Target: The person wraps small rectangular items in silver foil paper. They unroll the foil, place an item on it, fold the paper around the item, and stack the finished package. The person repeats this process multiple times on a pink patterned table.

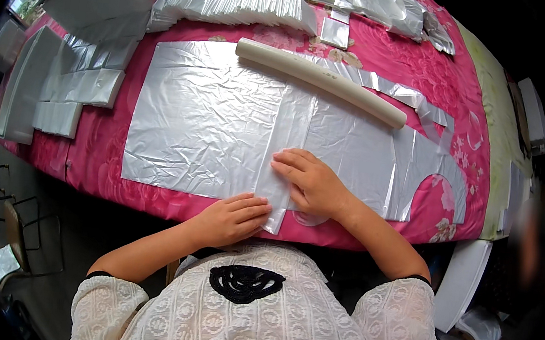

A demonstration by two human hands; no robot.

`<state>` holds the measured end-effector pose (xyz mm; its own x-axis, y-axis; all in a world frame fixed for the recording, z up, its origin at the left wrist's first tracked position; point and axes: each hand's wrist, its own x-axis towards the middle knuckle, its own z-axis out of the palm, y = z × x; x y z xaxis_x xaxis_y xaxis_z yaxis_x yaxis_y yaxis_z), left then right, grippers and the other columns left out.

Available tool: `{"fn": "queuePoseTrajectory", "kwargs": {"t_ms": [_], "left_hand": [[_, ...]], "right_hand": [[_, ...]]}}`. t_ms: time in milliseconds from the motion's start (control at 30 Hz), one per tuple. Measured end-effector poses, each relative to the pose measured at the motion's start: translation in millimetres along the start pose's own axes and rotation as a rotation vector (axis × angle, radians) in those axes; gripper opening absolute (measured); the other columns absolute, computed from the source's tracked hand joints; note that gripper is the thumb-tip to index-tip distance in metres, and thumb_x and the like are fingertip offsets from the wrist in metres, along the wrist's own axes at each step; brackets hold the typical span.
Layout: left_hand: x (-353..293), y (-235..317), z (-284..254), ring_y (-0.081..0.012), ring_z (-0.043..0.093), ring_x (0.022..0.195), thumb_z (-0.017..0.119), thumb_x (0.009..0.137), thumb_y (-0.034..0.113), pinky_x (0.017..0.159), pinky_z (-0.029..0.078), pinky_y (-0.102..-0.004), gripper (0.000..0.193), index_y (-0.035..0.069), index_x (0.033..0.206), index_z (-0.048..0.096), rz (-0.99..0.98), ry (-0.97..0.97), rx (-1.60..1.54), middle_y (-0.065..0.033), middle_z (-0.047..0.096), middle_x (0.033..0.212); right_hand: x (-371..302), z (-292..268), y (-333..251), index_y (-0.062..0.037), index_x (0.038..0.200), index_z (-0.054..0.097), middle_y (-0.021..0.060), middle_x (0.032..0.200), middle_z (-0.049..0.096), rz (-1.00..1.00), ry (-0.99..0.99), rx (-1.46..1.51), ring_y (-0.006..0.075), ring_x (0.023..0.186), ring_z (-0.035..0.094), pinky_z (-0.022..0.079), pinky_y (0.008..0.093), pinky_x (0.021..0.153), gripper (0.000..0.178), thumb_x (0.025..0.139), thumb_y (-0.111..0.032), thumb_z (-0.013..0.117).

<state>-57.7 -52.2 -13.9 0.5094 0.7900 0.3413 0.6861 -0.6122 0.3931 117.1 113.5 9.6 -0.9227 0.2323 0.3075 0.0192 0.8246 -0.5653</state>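
Note:
A flat silvery-white plastic bag (203,128) with a curved handle cut-out at its right end lies spread across the table. Over its middle runs a narrow folded plastic strip (289,128), its near end hanging toward the table's front edge. My right hand (311,182) rests on the strip's right side, fingers stretched out and lying flat. Nearer to me, my left hand (233,219) lies with extended fingers at the strip's left side, fingertips touching it. Behind both hands, a long cream-coloured tube (323,82) lies slantwise on the plastic.
A pink flowered cloth (96,156) covers the table. At the back stands a long row of folded plastic packets (237,10), with more plastic bags (385,5) beyond. White boxes (27,85) and folded stacks (87,86) sit on the left. A chair (14,228) stands on the floor at left.

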Motion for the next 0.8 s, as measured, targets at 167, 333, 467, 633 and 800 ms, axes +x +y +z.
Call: {"fn": "queuePoseTrajectory", "kwargs": {"t_ms": [167,333,467,633,800], "left_hand": [[13.8,1.3,-12.6,-0.0239,0.058,0.104,0.064,0.077,0.011,0.095,0.043,-0.0402,0.020,0.004,0.094,0.057,-0.044,0.128,-0.140,-0.0074,0.060,0.108],[30.4,-21.9,-32.2,-0.0273,0.055,0.108,0.074,0.069,0.020,0.093,0.044,-0.0408,0.045,0.003,0.105,0.053,0.014,0.100,-0.242,-0.0110,0.057,0.116],[45.3,-43.3,-49.1,-0.0282,0.044,0.121,0.076,0.062,0.034,0.102,0.035,-0.0386,0.079,0.001,0.125,0.042,-0.063,-0.130,-0.096,-0.0142,0.045,0.131],[47.2,-54.4,-30.6,-0.0268,0.049,0.115,0.070,0.064,0.019,0.097,0.039,-0.0389,0.067,0.002,0.123,0.045,-0.096,-0.115,0.025,-0.0122,0.051,0.125],[58.1,-49.7,-30.3,-0.0267,0.055,0.104,0.065,0.065,0.011,0.091,0.043,-0.0378,0.057,0.003,0.120,0.048,-0.189,-0.080,-0.003,-0.0100,0.059,0.112]], "right_hand": [[-4.8,-0.9,-14.4,0.0018,0.109,0.057,0.0145,0.114,0.055,0.031,0.021,-0.051,0.0300,0.108,0.050,0.043,0.0375,0.092,0.043,0.066,0.001,0.055],[-5.7,12.0,-6.6,0.0000,0.103,0.061,0.0098,0.104,0.060,0.133,0.212,-0.184,0.0253,0.095,0.056,0.048,0.0343,0.081,0.036,0.067,0.001,0.058],[-6.8,13.1,-6.7,-0.0033,0.101,0.063,0.0090,0.101,0.061,0.167,0.258,-0.160,0.0249,0.092,0.057,0.049,0.0338,0.079,0.035,0.067,0.001,0.060],[-9.5,7.2,-5.6,-0.0076,0.100,0.065,0.0076,0.099,0.061,0.178,0.228,-0.160,0.0239,0.090,0.057,0.049,0.0332,0.076,0.033,0.068,0.000,0.062],[-13.9,-3.3,4.0,-0.0082,0.096,0.067,0.0068,0.091,0.064,0.239,0.183,-0.113,0.0230,0.082,0.059,0.050,0.0326,0.071,0.026,0.070,-0.003,0.063]]}}
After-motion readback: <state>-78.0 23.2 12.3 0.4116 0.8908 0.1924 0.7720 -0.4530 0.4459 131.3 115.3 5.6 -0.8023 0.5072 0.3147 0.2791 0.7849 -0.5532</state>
